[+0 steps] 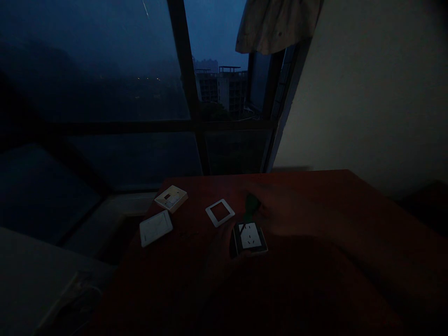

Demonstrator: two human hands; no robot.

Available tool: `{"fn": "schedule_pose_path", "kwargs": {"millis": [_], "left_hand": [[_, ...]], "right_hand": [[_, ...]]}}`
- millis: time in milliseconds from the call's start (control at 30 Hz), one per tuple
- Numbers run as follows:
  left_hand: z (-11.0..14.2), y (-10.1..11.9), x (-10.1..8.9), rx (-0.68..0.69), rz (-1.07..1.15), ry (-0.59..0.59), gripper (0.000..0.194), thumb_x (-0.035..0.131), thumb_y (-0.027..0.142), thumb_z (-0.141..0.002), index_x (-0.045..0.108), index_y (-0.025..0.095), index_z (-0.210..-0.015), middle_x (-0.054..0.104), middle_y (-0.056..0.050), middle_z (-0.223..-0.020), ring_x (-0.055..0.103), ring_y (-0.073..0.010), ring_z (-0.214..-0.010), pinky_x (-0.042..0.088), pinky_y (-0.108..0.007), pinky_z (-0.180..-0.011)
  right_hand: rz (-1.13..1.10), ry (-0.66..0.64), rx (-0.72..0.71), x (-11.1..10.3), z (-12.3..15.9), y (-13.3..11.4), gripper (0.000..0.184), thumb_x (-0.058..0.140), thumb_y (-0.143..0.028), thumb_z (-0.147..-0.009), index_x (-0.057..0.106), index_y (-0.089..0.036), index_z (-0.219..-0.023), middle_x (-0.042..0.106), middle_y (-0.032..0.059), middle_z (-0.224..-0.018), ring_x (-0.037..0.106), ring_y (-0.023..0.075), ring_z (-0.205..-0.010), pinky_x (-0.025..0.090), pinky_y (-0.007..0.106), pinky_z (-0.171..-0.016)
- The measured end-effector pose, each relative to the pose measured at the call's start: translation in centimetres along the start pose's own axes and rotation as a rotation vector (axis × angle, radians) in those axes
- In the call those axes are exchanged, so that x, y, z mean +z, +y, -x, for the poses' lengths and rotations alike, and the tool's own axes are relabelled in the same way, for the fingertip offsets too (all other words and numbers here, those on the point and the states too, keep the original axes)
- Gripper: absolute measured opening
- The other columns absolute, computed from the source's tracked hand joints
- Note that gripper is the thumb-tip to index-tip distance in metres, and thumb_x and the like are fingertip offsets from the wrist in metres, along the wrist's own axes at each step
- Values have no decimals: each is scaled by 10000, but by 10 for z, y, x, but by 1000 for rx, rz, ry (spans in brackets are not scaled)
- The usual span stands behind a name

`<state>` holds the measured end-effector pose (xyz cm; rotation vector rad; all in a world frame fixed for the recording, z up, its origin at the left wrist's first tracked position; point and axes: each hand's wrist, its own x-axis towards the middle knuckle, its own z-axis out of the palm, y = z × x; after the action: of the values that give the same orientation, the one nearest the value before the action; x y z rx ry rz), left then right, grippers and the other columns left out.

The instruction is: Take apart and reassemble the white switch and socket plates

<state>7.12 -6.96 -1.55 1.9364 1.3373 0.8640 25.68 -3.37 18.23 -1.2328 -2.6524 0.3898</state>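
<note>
In dim light, my left hand grips a wall socket by its left side and front edge, just above the red table. The socket has a white face with slots and a dark surround. My right hand is closed around the green handle of a screwdriver. Its shaft slants down to the upper left part of the socket's face; whether the tip sits in a screw is too dark to tell. A white square frame lies just beyond the socket, to the left.
On the left of the red table lie a white box-like back piece and a white rectangular plate. Small dark bits lie beside them. Windows stand behind the table, with a pale wall to the right.
</note>
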Motion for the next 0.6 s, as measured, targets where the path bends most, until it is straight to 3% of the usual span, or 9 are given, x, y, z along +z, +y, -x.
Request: {"fn": "schedule_pose_path", "kwargs": {"millis": [133,233,300,367,467,533,600], "left_hand": [[0,3,-2,15,-13,-8,781,701,315,-745,313,246,-1419,356,-106,-1461,344,-301,-1328,320,-482,-1069],[0,3,-2,5,20,-4,784,705,305,-738,316,257,-1417,355,-98,-1462,344,-303,-1329,318,-483,-1071],[0,1,-1,-1,27,-4,778,702,295,-739,320,249,-1415,353,-103,-1464,346,-304,-1329,317,-479,-1071],[0,1,0,-2,9,3,777,705,307,-739,325,243,-1413,356,-108,-1461,349,-309,-1325,317,-483,-1069],[-1,2,-1,17,-14,12,791,715,322,-734,320,260,-1416,369,-94,-1454,349,-311,-1321,314,-486,-1074],[-1,4,-2,25,-12,9,795,714,321,-735,311,270,-1419,373,-85,-1451,352,-309,-1319,317,-484,-1075],[-1,6,-3,19,-14,0,785,712,320,-740,316,265,-1415,383,-90,-1442,366,-304,-1309,324,-480,-1071]], "right_hand": [[180,23,84,1,-1,-2,365,479,-345,-868,490,-180,-1193,687,93,-976,651,222,-805,379,272,-575],[303,32,114,2,-3,-4,360,356,-452,-926,564,-190,-1060,695,93,-885,654,243,-771,370,290,-566],[295,39,101,3,-3,-5,340,330,-411,-943,578,-184,-994,690,90,-874,651,230,-766,376,291,-575],[211,56,62,3,-1,-6,256,399,-327,-914,551,-180,-1058,682,83,-937,643,209,-797,393,284,-599],[114,57,12,3,1,-8,390,509,-239,-821,473,-181,-1204,646,93,-1093,625,203,-896,425,275,-660],[163,59,34,3,1,-9,405,508,-269,-826,472,-183,-1220,635,108,-1123,623,224,-920,436,289,-669],[282,61,108,3,0,-10,348,440,-355,-883,522,-170,-1166,666,125,-1024,640,257,-856,437,319,-629]]}}
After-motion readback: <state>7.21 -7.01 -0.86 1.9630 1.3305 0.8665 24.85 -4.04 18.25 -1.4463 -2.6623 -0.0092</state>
